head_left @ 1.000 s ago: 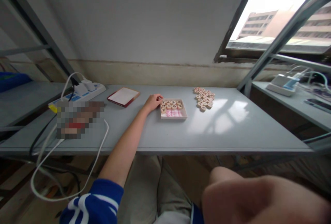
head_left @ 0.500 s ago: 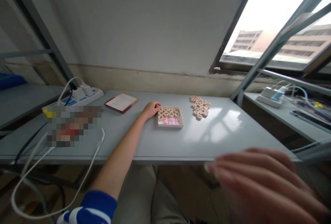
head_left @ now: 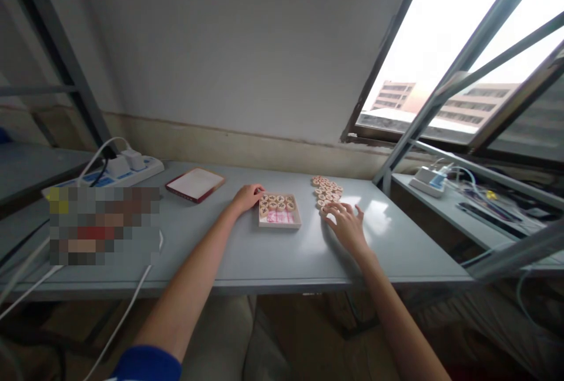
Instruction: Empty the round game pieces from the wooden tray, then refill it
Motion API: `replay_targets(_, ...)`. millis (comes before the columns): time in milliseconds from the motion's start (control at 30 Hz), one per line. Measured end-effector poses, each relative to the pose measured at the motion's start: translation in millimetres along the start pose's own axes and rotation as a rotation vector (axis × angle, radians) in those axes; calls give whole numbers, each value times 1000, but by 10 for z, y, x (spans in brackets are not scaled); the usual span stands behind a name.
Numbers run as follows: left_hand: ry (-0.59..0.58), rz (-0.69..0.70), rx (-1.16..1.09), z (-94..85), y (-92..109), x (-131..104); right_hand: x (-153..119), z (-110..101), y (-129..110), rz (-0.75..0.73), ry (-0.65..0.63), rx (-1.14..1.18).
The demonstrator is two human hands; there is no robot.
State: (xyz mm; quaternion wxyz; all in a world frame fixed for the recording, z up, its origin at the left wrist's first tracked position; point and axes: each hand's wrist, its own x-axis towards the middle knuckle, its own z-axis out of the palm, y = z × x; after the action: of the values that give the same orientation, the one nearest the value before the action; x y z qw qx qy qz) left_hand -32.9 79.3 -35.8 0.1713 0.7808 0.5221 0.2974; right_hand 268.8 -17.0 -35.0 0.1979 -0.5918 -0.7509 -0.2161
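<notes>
Right hand (head_left: 348,225) was just a blur near the camera half a second ago; now it's out on the table (head_left: 264,252), fingers spread and loose, tips touching the loose pile of wooden discs (head_left: 326,190). Left hand (head_left: 247,198) hasn't budged, curled lightly against the small box (head_left: 279,212) at the pile's 9 o'clock, gripping nothing.

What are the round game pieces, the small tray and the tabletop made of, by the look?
Round pieces: likely pale unfinished wood, tan discs with dark marks on top.
Small tray: looks like thin card or plastic, whitish walls, pink-checked floor; cannot tell which.
Tabletop: smooth grey painted metal or laminate, with a soft sheen reflecting window light.
Left hand touches the tray's edge; right hand reaches the loose pieces.
</notes>
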Motion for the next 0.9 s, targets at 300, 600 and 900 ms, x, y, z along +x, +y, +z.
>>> replay_targets(300,0,15,-17,26,-42,9,196,-65,-205,-27,-55,188)
replay_targets(600,-17,44,-36,0,-55,6,742,-20,-824,-356,-293,685)
replay_targets(900,-12,27,-22,0,-19,6,720,133,-939,-432,-209,652)
